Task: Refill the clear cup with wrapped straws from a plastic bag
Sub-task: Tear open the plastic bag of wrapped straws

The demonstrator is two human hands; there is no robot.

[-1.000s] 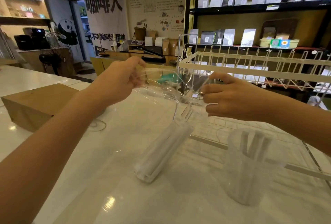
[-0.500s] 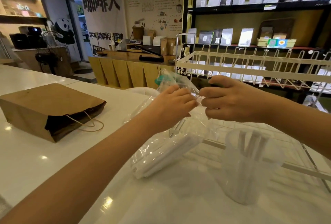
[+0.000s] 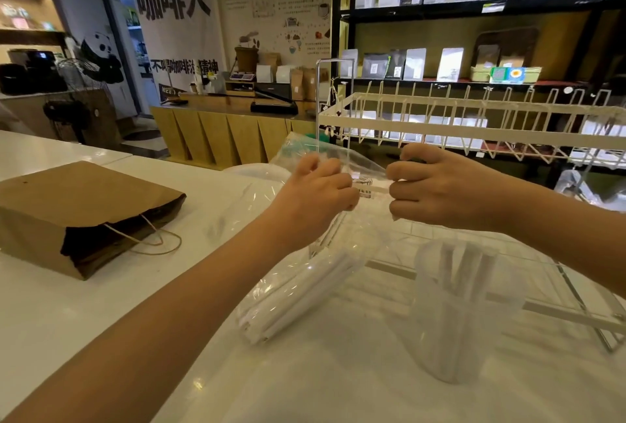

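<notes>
Left hand (image 3: 318, 194) and right hand (image 3: 437, 190) raised side by side above white counter (image 3: 101, 314), fingers of both curled, each pinching top edge of clear plastic bag (image 3: 325, 165) near its mouth, knuckles close together but not touching; bag hanging down from the hands, lower end resting on counter, tilted toward the left; bundle of white wrapped straws (image 3: 298, 294) lying inside bag's bottom part, slanted. Clear cup (image 3: 457, 314) standing upright on counter just right of bag, under right forearm, holding a few wrapped straws leaning inside. Brown paper bag (image 3: 67, 206) with twine handles lying on its side at left, well apart from cup. White wire rack (image 3: 474, 124) behind the hands at right. Dark shelves with pouches (image 3: 450, 63) in the background, blurred
</notes>
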